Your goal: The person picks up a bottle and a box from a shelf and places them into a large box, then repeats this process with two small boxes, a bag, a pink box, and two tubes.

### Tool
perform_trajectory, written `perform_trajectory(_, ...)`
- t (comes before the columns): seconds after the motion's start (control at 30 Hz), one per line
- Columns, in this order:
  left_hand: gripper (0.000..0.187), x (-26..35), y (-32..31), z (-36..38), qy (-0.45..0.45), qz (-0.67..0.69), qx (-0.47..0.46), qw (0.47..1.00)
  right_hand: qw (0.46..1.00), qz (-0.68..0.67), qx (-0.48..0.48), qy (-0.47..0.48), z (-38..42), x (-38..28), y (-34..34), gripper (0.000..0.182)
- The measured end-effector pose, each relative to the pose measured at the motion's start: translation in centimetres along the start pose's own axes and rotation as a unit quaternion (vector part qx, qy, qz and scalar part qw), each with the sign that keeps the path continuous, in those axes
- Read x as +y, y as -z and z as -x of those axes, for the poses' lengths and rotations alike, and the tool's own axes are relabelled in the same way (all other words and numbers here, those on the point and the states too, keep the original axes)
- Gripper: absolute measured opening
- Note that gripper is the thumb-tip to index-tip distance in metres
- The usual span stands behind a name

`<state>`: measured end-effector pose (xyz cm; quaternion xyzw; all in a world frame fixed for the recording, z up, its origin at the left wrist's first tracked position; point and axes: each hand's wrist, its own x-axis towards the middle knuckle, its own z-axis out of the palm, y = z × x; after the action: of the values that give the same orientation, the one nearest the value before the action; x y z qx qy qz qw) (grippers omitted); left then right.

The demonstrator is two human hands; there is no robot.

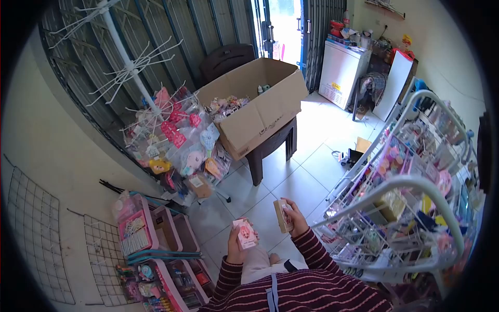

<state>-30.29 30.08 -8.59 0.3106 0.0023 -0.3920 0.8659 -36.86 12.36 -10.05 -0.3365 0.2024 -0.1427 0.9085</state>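
Observation:
My left hand (237, 246) is closed around a small pink-and-white card pack (246, 233) with a printed figure on its front. In my right hand (296, 219) there is a slim tan box (283, 216), gripped along its side; its front is partly covered by my fingers. The two hands are apart, held in front of my lap above the tiled floor. Beyond them, a large open cardboard box (265, 117) rests on a dark brown chair (273, 145), with a heap of small packaged items (227, 106) inside.
To the left stands a white wire display rack (130, 67) hung with bagged goods (176, 135). Pink tiered bins (156, 226) are at lower left. A metal-framed basket rack (405, 182) full of goods stands close on the right. A white freezer (340, 75) is near the doorway.

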Motion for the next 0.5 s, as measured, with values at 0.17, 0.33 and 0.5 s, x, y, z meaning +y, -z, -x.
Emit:
perform_trajectory(0.17, 0.032, -1.5, 3.9, -7.6, 0.052, 0.045, 0.051, 0.996, 0.999, -0.029, 0.035, -0.001, -7.0, -0.9, 1.7, 0.035)
perform_trajectory(0.33, 0.033, 0.7, 3.3, -18.6, 0.085, 0.005, 0.019, 0.996, 0.996, -0.043, 0.082, 0.018, -16.5, -4.1, 2.3, 0.034)
perform_trajectory(0.5, 0.036, 7.1, -2.7, -30.9, 0.041, -0.003, -0.106, 0.994, 0.992, -0.017, 0.100, 0.074, -26.9, -10.6, -1.2, 0.036)
